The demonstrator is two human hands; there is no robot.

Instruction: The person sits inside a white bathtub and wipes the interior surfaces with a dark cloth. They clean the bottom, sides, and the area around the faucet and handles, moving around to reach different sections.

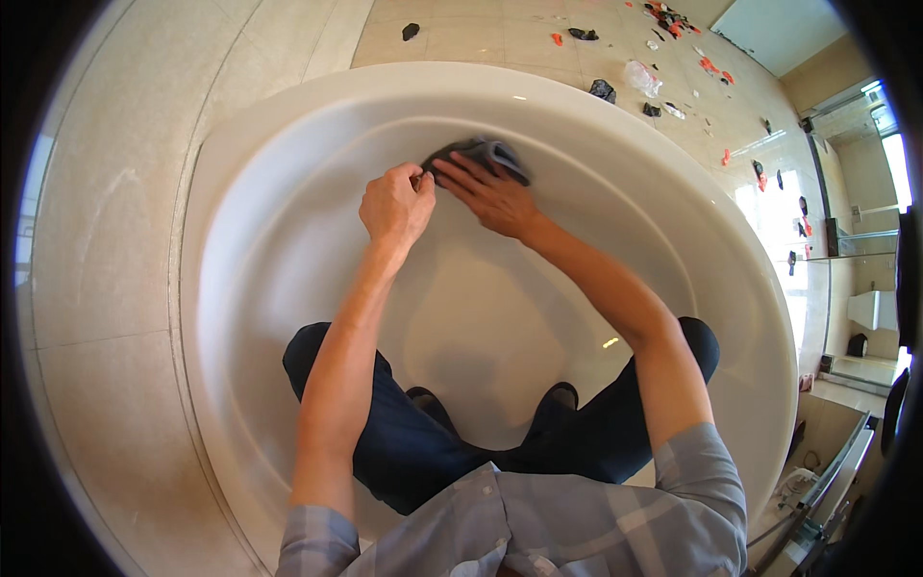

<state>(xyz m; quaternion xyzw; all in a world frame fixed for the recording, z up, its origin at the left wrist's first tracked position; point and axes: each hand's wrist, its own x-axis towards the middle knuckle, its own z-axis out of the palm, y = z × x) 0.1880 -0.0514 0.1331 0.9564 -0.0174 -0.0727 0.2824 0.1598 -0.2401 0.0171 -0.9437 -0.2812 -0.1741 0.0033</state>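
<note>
A dark grey cloth (pixel 498 154), bunched and slightly blurred, lies against the far inner wall of a white bathtub (pixel 596 173). My right hand (pixel 490 199) holds it there, its long fingers reaching over the fabric. Just to the left, my left hand (pixel 397 205) is closed, with thumb and fingertips pinched at the cloth's left edge. Part of the cloth is hidden beneath my right fingers. My dark-trousered legs are bent inside the tub, one on each side, and my dark shoes (pixel 556 404) rest on its floor.
Beige tiles (pixel 101 212) border the tub on the left. Beyond the far rim, black and orange scraps, a clear plastic bag (pixel 642 79) and a black crumpled bag (pixel 603 91) litter the floor. Metal-framed parts (pixel 836 471) lie outside the tub at the right.
</note>
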